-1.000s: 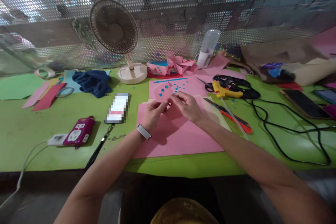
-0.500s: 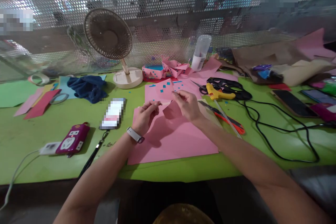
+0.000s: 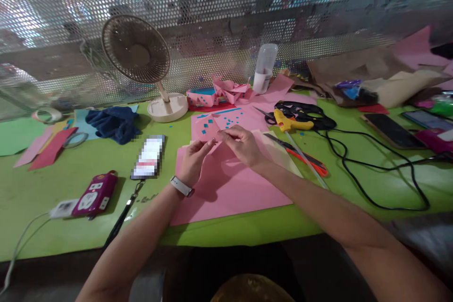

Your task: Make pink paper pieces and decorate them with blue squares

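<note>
Over a large pink sheet (image 3: 240, 188), my two hands meet with their fingertips close together. Between them stands a pink paper piece (image 3: 211, 122) dotted with blue squares, tilted up from the sheet. My right hand (image 3: 244, 145) pinches this piece with thumb and index finger. My left hand (image 3: 194, 156), wearing a white wristband, is closed too, its thumb and finger at the paper's lower edge. Whatever tiny thing lies between the left fingertips is too small to name. Just behind, small blue paper bits (image 3: 231, 120) are scattered on another pink sheet (image 3: 247, 115).
To the right lie scissors (image 3: 267, 115), a yellow glue gun (image 3: 288, 121) with a black cable, and an orange cutter (image 3: 313, 163). A fan (image 3: 168, 108), pink folded paper boxes (image 3: 201, 98) and a bottle (image 3: 264, 68) stand behind. A phone (image 3: 148, 156) lies left.
My right hand has moved left with the paper piece, and its fingertips now meet those of my left hand. The camera view has shifted slightly.
</note>
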### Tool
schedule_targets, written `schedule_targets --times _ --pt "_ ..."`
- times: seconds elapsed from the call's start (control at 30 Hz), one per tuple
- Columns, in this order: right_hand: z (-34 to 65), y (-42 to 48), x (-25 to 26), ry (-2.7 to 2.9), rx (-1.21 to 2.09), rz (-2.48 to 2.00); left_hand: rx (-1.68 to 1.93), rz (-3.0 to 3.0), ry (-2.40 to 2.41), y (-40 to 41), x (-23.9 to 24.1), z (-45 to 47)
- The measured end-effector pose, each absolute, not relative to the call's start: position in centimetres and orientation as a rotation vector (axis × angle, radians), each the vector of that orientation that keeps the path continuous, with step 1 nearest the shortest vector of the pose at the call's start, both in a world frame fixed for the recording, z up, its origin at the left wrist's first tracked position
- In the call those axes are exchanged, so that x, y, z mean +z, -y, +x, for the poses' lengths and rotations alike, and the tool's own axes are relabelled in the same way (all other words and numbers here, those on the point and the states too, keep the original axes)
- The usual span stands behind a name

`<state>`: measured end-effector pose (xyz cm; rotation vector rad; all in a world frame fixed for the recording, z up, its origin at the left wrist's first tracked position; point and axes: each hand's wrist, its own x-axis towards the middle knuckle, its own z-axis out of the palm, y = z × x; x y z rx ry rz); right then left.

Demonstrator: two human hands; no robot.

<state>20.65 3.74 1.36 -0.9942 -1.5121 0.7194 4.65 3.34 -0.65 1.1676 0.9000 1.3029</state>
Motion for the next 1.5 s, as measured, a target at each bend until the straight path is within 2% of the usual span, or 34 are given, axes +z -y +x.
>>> schedule_targets --times 0.3,0.5,1.03,1.3,1.5 --pt "19.7 -2.7 1.5 1.498 0.935 -0.947 1.337 1.164 -0.855 -3.0 -0.3 4.9" --pt "19.7 -2.3 1.8 1.533 0.744 -0.949 1.281 1.104 -0.924 -3.3 -0.5 4.7" --pt "20.9 -3.9 1.6 1.487 0.532 -0.995 1.172 1.081 -0.768 -3.5 -0.5 4.2" --pt "23.2 -6.4 1.3 1.408 0.421 -1.085 1.428 0.548 -0.561 -5.0 2.5 2.4" --pt "24.5 -7.2 1.9 1.445 0.404 -1.120 1.648 0.462 -0.886 -7.7 1.7 0.0"
